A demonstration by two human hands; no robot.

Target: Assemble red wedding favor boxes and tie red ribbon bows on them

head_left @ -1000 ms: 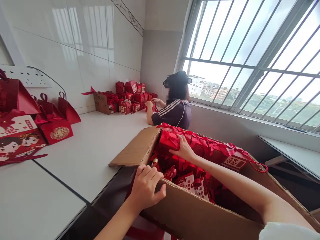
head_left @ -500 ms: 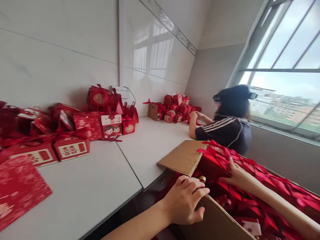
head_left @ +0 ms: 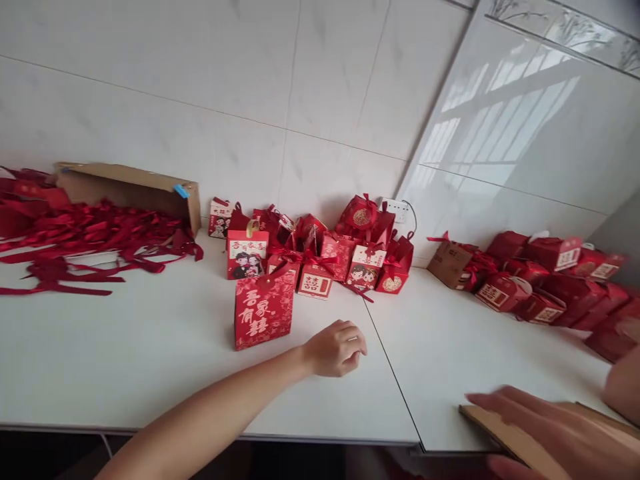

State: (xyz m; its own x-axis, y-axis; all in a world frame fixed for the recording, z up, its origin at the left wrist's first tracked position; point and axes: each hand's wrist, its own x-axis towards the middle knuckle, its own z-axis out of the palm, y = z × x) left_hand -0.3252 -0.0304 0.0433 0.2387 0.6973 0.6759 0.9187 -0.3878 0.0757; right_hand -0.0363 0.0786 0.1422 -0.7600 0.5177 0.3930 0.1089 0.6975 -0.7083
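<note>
My left hand point(head_left: 336, 348) hovers over the white table point(head_left: 165, 360), its fingers curled in and no object showing in them. Left of it stands an upright red gift box point(head_left: 265, 310) with pale Chinese characters and a flap top. At the lower right, my right hand point(head_left: 555, 430) is smeared by motion, its fingers stretched out over a cardboard box flap point(head_left: 480, 420). Whether it touches the flap I cannot tell. Behind my left hand are several more red gift boxes with ribbons, among them one with a cartoon couple point(head_left: 247, 257).
A cardboard carton point(head_left: 125, 175) at the left spills red ribbons point(head_left: 105, 233) onto the table. Red boxes point(head_left: 543, 280) are piled at the right by the wall, beside a small brown carton point(head_left: 450, 263). A wall socket point(head_left: 395, 210) has a cable. Part of another person's arm point(head_left: 625, 383) shows at the right edge.
The view has swung left. My left hand has left the carton's edge and is above the table. My right hand has come out from among the red ribboned boxes to the carton's flap.
</note>
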